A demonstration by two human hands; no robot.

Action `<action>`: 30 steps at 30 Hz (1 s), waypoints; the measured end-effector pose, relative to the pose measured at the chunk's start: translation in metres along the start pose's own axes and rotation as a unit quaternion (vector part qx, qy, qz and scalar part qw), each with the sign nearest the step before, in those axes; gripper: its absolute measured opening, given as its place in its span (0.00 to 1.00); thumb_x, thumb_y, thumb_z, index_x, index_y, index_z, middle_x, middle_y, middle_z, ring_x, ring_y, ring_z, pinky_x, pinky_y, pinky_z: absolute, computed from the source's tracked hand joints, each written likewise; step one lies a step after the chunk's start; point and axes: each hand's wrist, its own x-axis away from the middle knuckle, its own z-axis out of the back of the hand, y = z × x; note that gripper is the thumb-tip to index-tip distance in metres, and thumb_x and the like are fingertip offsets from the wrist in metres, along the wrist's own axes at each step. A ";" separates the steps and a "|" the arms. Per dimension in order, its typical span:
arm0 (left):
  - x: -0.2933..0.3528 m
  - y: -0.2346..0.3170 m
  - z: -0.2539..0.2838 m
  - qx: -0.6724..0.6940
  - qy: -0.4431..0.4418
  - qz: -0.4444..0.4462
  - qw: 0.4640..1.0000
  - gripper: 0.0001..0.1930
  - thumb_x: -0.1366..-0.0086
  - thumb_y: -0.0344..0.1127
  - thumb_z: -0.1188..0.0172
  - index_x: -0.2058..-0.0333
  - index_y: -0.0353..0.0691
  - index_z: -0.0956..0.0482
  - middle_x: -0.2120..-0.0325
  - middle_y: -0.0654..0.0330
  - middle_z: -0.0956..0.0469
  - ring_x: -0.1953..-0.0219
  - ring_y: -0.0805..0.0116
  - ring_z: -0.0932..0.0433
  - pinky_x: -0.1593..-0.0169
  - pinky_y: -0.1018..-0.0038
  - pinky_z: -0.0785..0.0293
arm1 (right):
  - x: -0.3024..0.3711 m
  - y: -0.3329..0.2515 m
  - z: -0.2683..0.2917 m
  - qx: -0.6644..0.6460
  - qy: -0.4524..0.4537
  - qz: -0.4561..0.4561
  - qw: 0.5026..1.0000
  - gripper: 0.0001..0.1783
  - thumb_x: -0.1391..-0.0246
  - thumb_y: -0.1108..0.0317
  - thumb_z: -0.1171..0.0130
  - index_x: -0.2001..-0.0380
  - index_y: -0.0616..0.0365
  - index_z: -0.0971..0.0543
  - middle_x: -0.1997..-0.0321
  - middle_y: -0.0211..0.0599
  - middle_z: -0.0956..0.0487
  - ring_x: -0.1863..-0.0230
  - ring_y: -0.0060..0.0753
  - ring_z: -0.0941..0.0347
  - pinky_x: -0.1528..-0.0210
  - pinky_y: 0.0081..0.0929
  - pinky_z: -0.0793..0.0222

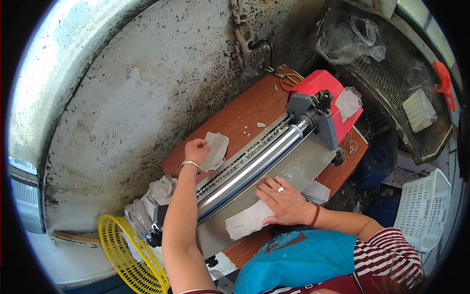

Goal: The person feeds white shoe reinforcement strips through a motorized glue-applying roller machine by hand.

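Observation:
A roller machine with long shiny steel rollers (249,165) and a red and grey end housing (320,84) lies slantwise across a brown wooden table. My left hand (197,150) reaches over to its far side, fingers closed at the edge of a white paper-like sheet (216,151). On the machine's near metal feed plate (306,159) my right hand (285,202) lies with its fingers stretched out. Its thumb touches the end of a folded white paper-like strip (247,220). Whether the sheets are paper or cloth, I cannot tell.
Crumpled white sheets (147,198) pile up at the machine's left end, beside a yellow plastic basket (132,255). Pliers with yellow and red handles (289,79) lie at the back. A white crate (423,210) stands at right, below a dark metal trough (387,88) holding plastic bags.

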 end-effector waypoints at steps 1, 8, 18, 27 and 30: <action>0.001 0.001 -0.001 -0.002 -0.008 -0.003 1.000 0.08 0.51 0.24 0.40 0.69 0.32 0.19 0.77 0.61 0.22 0.75 0.75 0.26 0.69 0.77 0.29 | 0.000 0.001 -0.001 0.005 -0.010 0.019 1.000 0.43 0.50 0.36 0.52 0.48 0.69 0.33 0.41 0.53 0.34 0.36 0.53 0.44 0.36 0.50 0.52; 0.005 -0.006 0.011 -0.051 -0.028 -0.031 0.998 0.13 0.51 0.24 0.41 0.63 0.33 0.18 0.77 0.62 0.22 0.75 0.74 0.26 0.69 0.77 0.30 | 0.040 0.041 0.018 0.141 0.063 -0.161 0.975 0.46 0.49 0.33 0.56 0.46 0.69 0.34 0.39 0.52 0.36 0.34 0.52 0.45 0.34 0.50 0.58; 0.010 -0.003 0.016 -0.048 -0.031 -0.020 0.998 0.15 0.50 0.23 0.42 0.61 0.32 0.19 0.76 0.62 0.22 0.74 0.75 0.26 0.68 0.78 0.29 | 0.051 0.035 0.013 0.114 0.040 -0.115 0.986 0.46 0.47 0.31 0.62 0.44 0.66 0.35 0.36 0.48 0.38 0.33 0.49 0.47 0.33 0.51 0.63; 0.004 0.001 0.010 -0.029 -0.012 0.001 1.000 0.15 0.50 0.21 0.43 0.60 0.30 0.20 0.73 0.60 0.20 0.72 0.73 0.24 0.65 0.77 0.28 | 0.060 0.022 0.007 0.070 0.002 -0.055 0.996 0.47 0.46 0.31 0.65 0.43 0.65 0.36 0.36 0.48 0.38 0.32 0.51 0.49 0.33 0.53 0.64; 0.001 -0.005 0.017 -0.013 0.037 -0.020 0.999 0.15 0.49 0.21 0.46 0.61 0.32 0.19 0.73 0.61 0.20 0.72 0.76 0.24 0.67 0.78 0.28 | 0.064 0.044 0.018 0.132 0.033 -0.126 0.983 0.46 0.46 0.31 0.64 0.43 0.66 0.36 0.36 0.49 0.38 0.33 0.52 0.48 0.33 0.53 0.64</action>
